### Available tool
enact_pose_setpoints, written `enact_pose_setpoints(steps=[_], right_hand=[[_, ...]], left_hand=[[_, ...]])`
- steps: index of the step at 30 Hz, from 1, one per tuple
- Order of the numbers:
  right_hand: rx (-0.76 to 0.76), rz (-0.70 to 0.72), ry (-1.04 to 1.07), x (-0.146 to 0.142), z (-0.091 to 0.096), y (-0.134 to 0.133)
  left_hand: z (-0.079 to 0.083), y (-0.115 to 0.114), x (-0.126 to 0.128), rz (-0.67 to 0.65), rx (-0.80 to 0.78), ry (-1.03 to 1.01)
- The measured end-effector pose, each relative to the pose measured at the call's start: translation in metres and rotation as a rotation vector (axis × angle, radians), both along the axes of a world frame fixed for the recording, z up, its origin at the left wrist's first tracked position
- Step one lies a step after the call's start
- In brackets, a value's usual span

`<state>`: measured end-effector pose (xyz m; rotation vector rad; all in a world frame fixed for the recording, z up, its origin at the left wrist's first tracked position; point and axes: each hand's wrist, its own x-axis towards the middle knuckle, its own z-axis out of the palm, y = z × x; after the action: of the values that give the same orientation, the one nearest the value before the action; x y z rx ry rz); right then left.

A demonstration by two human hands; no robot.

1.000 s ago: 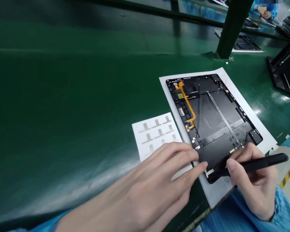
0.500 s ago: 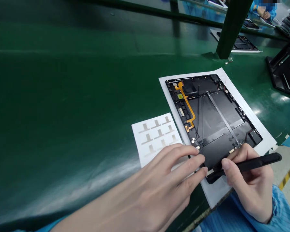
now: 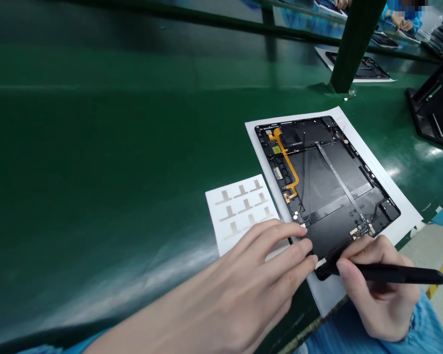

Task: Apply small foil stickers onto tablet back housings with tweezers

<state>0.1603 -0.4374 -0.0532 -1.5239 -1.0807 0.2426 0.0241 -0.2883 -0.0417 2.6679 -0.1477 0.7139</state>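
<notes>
Head view: the opened tablet housing [image 3: 332, 182] lies on white paper [image 3: 406, 216], beyond and between both hands. The left hand [image 3: 256, 275], open with fingers loosely spread, lies at the housing's left edge; the right hand [image 3: 387, 309], beside the housing's near edge, grips a black pen-shaped tool [image 3: 413, 274].

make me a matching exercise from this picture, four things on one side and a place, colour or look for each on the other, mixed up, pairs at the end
Column one
1. black tool
2. bent ribbon cable
3. small sheet
4. black casing

Column two
A. lying on a larger white paper
B. held in the right hand
C. orange
D. white, with rows of grey shapes

Right pairs: 1-B; 2-C; 3-D; 4-A
</notes>
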Motion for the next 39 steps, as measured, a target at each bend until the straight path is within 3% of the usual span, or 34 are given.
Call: enact_pose_setpoints(steps=[12, 23, 39], right_hand=[[-0.056, 0.139, 0.009, 0.008, 0.006, -0.004], [-0.106, 0.362, 0.047, 0.034, 0.021, 0.004], [-0.130, 0.341, -0.063, 0.026, 0.020, 0.010]], left_hand=[[-0.002, 0.003, -0.001, -0.022, -0.078, 0.007], [-0.008, 0.002, -0.006, -0.040, -0.008, -0.055], [-0.011, 0.000, -0.006, -0.058, -0.020, -0.029]])
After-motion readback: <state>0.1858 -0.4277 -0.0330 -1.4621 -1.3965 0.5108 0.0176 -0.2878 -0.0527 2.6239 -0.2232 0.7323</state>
